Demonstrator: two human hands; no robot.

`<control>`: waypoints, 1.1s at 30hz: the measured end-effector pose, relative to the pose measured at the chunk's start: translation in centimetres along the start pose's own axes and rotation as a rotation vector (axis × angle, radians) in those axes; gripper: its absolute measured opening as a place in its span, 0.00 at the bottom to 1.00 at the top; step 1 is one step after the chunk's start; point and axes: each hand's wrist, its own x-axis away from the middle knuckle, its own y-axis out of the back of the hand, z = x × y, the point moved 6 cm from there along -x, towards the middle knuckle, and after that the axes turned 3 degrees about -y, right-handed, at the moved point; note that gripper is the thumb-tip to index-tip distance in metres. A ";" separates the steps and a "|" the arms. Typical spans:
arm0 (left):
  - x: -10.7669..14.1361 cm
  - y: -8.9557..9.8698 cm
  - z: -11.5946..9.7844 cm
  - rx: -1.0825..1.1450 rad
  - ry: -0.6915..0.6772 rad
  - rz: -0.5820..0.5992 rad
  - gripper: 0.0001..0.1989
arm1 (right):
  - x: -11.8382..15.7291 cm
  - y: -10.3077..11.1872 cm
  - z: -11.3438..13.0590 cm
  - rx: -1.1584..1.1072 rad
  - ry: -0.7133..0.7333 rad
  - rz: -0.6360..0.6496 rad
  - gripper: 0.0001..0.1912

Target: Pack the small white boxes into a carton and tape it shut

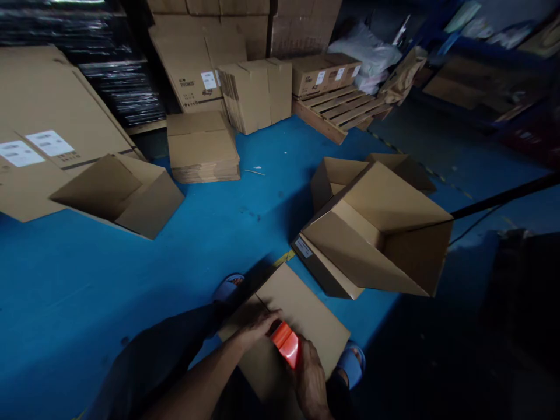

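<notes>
Head view: a blue-painted warehouse floor point(131, 274) is strewn with cardboard, with a stack of flattened cartons point(203, 149) beyond an open carton point(376, 230). A flat carton point(284, 326) is laid between blue sandals point(352, 364), apparently so that it is kept steady. The left hand point(256, 328) is pressed on it, fingers open. The right hand point(310, 379) is closed around an orange-red object point(285, 344), possibly a tape dispenser, held against the cardboard.
</notes>
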 end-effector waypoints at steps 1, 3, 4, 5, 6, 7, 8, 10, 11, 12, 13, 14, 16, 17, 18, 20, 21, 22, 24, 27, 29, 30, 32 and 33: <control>0.2 0.0 0.0 0.012 0.015 0.002 0.27 | 0.0 -0.2 0.0 -0.025 -0.008 0.030 0.27; 0.3 0.0 0.0 0.021 0.038 -0.006 0.24 | 0.0 -0.3 0.1 -0.067 -0.043 0.105 0.28; 0.2 0.2 0.0 0.016 0.043 -0.021 0.23 | -0.1 -0.2 0.2 -0.073 -0.066 0.139 0.28; 0.2 0.4 0.0 0.004 0.043 -0.042 0.21 | -0.3 -0.1 0.4 -0.072 -0.090 0.168 0.29; 0.0 0.6 0.0 -0.016 0.038 -0.069 0.19 | -0.5 0.1 0.8 -0.069 -0.109 0.194 0.29; -0.1 0.9 -0.1 -0.044 0.028 -0.102 0.17 | -0.7 0.4 1.2 -0.069 -0.116 0.219 0.31; -0.3 1.1 -0.2 -0.079 0.016 -0.141 0.16 | -1.0 0.6 1.8 -0.067 -0.116 0.245 0.32; -0.6 1.5 -0.5 -0.161 -0.009 -0.212 0.11 | -1.4 1.0 3.0 -0.042 -0.108 0.300 0.34; -0.7 1.7 -0.7 -0.202 -0.018 -0.237 0.10 | -1.6 1.2 3.5 -0.018 -0.104 0.326 0.34; -0.9 2.0 -0.9 -0.242 -0.026 -0.259 0.09 | -1.7 1.4 3.9 0.011 -0.103 0.345 0.34; -1.1 2.4 -1.2 -0.281 -0.033 -0.276 0.08 | -1.8 1.6 4.2 0.037 -0.103 0.356 0.34; -1.3 2.9 -1.5 -0.318 -0.037 -0.291 0.07 | -1.8 1.8 4.3 0.055 -0.105 0.357 0.34; -1.8 4.7 -2.6 -0.390 -0.042 -0.328 0.07 | -1.7 2.1 4.4 0.065 -0.107 0.347 0.35; -2.1 5.8 -3.2 -0.424 -0.046 -0.347 0.07 | -1.7 2.3 4.4 0.071 -0.109 0.338 0.35; -2.4 7.0 -3.9 -0.456 -0.049 -0.364 0.07 | -1.8 2.4 4.5 0.083 -0.112 0.331 0.35; -2.9 9.3 -5.2 -0.511 -0.052 -0.394 0.08 | -2.1 2.4 4.9 0.119 -0.111 0.321 0.34; -3.2 10.2 -5.6 -0.534 -0.052 -0.405 0.08 | -2.4 2.4 5.3 0.147 -0.108 0.315 0.34; -3.5 11.1 -5.9 -0.552 -0.050 -0.412 0.08 | -2.8 2.3 5.7 0.178 -0.106 0.312 0.33; -3.9 12.2 -5.9 -0.580 -0.046 -0.420 0.09 | -3.7 2.0 6.9 0.250 -0.100 0.324 0.34; -4.5 13.2 -4.8 -0.595 -0.042 -0.426 0.09 | -5.2 1.5 8.7 0.379 -0.079 0.392 0.40; -4.8 13.6 -3.8 -0.587 -0.050 -0.430 0.09 | -6.1 1.2 9.6 0.445 -0.066 0.445 0.42; -5.0 13.7 -3.4 -0.581 -0.058 -0.430 0.09 | -6.5 1.1 9.9 0.465 -0.066 0.464 0.42; -5.5 13.8 -2.6 -0.566 -0.073 -0.429 0.08 | -7.1 0.7 10.1 0.485 -0.079 0.482 0.40; -5.7 13.8 -2.2 -0.558 -0.076 -0.430 0.07 | -7.3 0.5 10.1 0.485 -0.088 0.483 0.39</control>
